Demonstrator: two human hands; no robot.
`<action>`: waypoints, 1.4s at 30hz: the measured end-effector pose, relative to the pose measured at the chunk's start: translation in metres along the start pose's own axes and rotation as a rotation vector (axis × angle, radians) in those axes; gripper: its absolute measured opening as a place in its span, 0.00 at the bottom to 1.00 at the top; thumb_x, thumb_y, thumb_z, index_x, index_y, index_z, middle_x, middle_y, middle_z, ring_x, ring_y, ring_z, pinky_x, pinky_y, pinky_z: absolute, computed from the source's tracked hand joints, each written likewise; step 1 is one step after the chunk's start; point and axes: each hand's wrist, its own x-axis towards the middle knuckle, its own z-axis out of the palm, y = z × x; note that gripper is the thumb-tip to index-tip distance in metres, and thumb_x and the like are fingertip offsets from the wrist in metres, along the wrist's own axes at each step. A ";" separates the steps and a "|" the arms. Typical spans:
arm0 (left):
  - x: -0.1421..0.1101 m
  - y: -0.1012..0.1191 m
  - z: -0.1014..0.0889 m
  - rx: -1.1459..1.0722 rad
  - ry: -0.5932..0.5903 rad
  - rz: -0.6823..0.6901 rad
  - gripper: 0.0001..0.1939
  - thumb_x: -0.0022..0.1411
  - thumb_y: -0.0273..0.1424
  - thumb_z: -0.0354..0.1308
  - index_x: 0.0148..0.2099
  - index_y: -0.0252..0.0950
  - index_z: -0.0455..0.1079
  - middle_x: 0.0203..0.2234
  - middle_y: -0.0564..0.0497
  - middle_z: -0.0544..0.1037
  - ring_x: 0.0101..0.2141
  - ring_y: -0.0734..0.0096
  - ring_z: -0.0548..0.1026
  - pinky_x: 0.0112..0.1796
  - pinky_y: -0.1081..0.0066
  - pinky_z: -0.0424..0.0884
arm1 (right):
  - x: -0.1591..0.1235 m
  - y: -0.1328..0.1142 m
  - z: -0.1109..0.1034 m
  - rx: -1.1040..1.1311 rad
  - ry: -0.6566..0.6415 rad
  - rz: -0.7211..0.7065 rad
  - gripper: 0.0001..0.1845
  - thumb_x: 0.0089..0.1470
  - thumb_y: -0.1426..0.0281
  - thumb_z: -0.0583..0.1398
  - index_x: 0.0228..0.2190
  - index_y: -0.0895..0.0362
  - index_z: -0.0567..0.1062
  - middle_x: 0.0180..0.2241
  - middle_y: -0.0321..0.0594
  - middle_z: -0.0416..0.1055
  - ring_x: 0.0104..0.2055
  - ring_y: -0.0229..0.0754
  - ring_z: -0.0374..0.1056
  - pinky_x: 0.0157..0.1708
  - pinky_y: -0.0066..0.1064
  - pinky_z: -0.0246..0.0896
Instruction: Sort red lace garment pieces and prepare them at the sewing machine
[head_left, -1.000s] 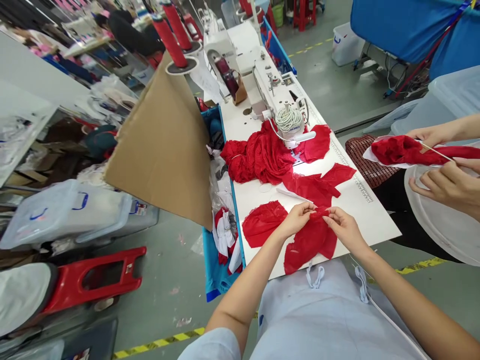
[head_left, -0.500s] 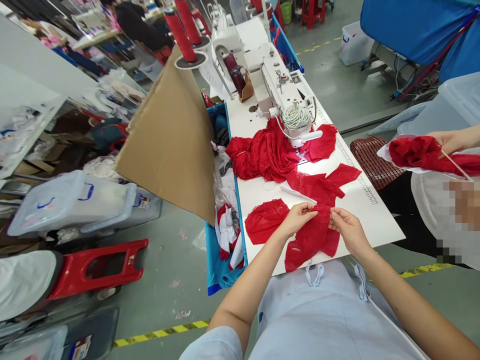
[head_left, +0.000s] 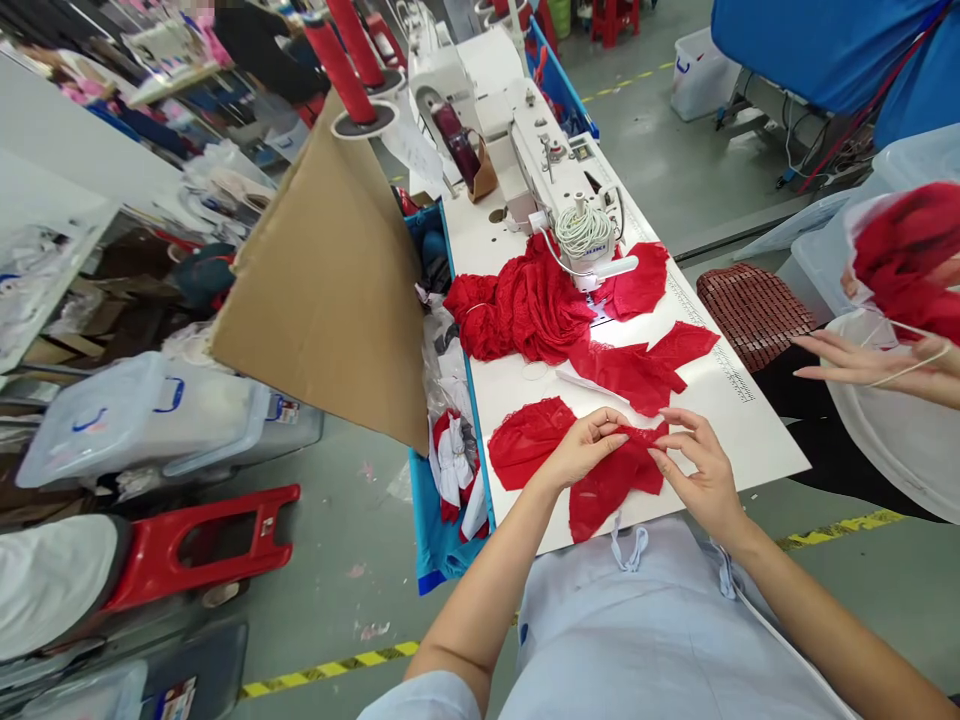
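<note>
Between my two hands is a red lace-edged fabric piece (head_left: 611, 498), its lower part lying over the table's front edge area. My left hand (head_left: 589, 447) pinches the upper edge on one side. A short way to the right, my right hand (head_left: 697, 470) pinches the same edge between thumb and fingers. Left of my left hand lies another red fabric piece (head_left: 525, 442). Just beyond my hands is a further red cut piece (head_left: 637, 368). A gathered heap of red lace fabric (head_left: 525, 310) rests against the sewing machine (head_left: 574, 200).
The white table (head_left: 750, 440) carries the machine. A cardboard sheet (head_left: 322, 290) stands on its left, above a blue fabric bin (head_left: 442, 560). At right, a co-worker's hand (head_left: 885, 365) has a band round it, near red fabric. A red stool (head_left: 202, 545) stands at left.
My hands have drawn the held edge taut and folded it, with my right hand turned more upright. The co-worker has raised the red fabric and spread a hand.
</note>
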 end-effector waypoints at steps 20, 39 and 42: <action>-0.032 0.029 -0.003 0.161 0.226 0.220 0.15 0.52 0.41 0.69 0.34 0.35 0.74 0.29 0.49 0.78 0.31 0.71 0.76 0.37 0.71 0.71 | -0.002 -0.035 0.006 0.194 0.011 0.042 0.19 0.59 0.72 0.62 0.50 0.50 0.65 0.42 0.42 0.76 0.45 0.43 0.75 0.46 0.39 0.74; -0.031 0.033 0.002 0.283 0.236 0.212 0.11 0.54 0.37 0.67 0.34 0.34 0.76 0.30 0.49 0.79 0.32 0.70 0.75 0.36 0.70 0.71 | 0.013 -0.043 0.004 0.091 -0.002 0.048 0.02 0.58 0.67 0.62 0.35 0.51 0.74 0.36 0.41 0.73 0.39 0.45 0.72 0.39 0.38 0.72; -0.031 0.033 0.003 0.324 0.245 0.210 0.12 0.56 0.39 0.66 0.35 0.34 0.76 0.29 0.48 0.79 0.31 0.69 0.75 0.35 0.71 0.70 | 0.010 -0.039 0.007 0.117 0.004 0.121 0.09 0.58 0.65 0.63 0.41 0.51 0.72 0.38 0.41 0.73 0.40 0.45 0.72 0.42 0.39 0.73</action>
